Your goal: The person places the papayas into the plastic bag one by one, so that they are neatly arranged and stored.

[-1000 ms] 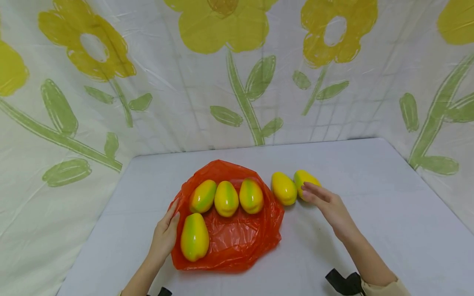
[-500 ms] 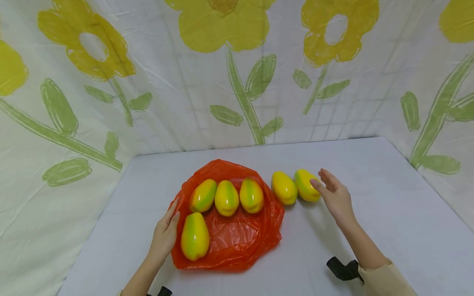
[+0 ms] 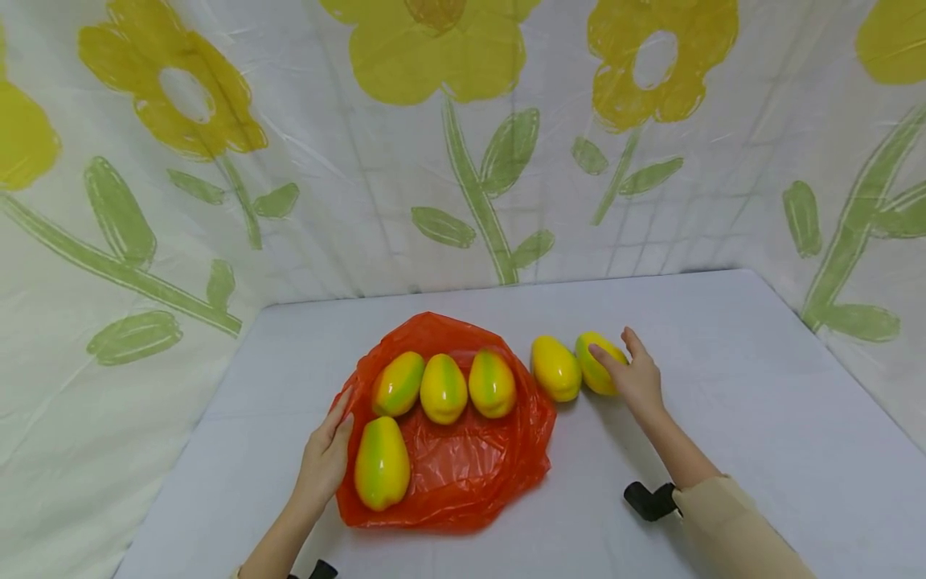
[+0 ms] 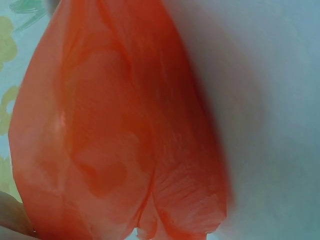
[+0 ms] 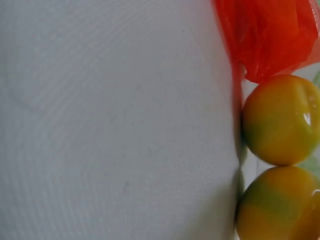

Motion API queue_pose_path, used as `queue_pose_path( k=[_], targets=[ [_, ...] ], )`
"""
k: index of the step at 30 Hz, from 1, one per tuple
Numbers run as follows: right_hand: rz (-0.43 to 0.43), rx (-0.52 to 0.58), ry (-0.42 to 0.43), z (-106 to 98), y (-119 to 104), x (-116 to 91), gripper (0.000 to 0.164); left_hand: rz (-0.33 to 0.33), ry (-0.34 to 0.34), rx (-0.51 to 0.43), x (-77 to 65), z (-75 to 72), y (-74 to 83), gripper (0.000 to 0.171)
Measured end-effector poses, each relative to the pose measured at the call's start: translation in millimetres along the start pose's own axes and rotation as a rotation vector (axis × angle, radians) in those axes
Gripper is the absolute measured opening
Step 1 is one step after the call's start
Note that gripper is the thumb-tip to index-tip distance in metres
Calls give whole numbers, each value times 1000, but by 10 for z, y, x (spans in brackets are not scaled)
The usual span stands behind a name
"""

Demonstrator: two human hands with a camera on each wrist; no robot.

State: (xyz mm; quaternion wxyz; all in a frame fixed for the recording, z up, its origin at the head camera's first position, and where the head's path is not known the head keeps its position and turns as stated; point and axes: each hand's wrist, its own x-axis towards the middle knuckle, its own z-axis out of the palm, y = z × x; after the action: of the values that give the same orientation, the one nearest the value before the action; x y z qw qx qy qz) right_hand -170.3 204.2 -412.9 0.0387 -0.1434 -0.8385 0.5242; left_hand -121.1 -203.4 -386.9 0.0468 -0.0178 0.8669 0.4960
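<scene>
An opened red plastic bag (image 3: 463, 458) lies mid-table with several glossy yellow-green papaya-shaped fruits (image 3: 444, 389) inside. My left hand (image 3: 323, 458) holds its left rim, thumb on the inner side. In the left wrist view the bag's red film (image 4: 110, 120) fills much of the picture. Outside the bag, on its right, two more such fruits sit side by side: the nearer-to-bag fruit (image 3: 555, 368) and the outer fruit (image 3: 592, 371). My right hand (image 3: 640, 384) is spread at the outer fruit, its thumb overlapping it; contact is unclear. The right wrist view shows both fruits but no fingers.
The table (image 3: 760, 402) has a white cover. Behind it and at both sides hangs a white curtain (image 3: 347, 201) with yellow flowers and green leaves. Black wrist mounts (image 3: 651, 501) stick out at the forearms.
My right hand first moved off to the right of the outer fruit, then came back left against it with fingers apart. The left hand, bag and fruits stayed in place.
</scene>
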Motion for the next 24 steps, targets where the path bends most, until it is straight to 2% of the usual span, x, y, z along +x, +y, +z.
queue_pose_path(
  k=[7, 24],
  targets=[
    [64, -30, -41, 44, 28, 67, 84, -10, 4, 12, 9, 1, -11, 49],
    [112, -47, -59, 80, 79, 130, 82, 0, 16, 4, 5, 4, -11, 49]
  ],
)
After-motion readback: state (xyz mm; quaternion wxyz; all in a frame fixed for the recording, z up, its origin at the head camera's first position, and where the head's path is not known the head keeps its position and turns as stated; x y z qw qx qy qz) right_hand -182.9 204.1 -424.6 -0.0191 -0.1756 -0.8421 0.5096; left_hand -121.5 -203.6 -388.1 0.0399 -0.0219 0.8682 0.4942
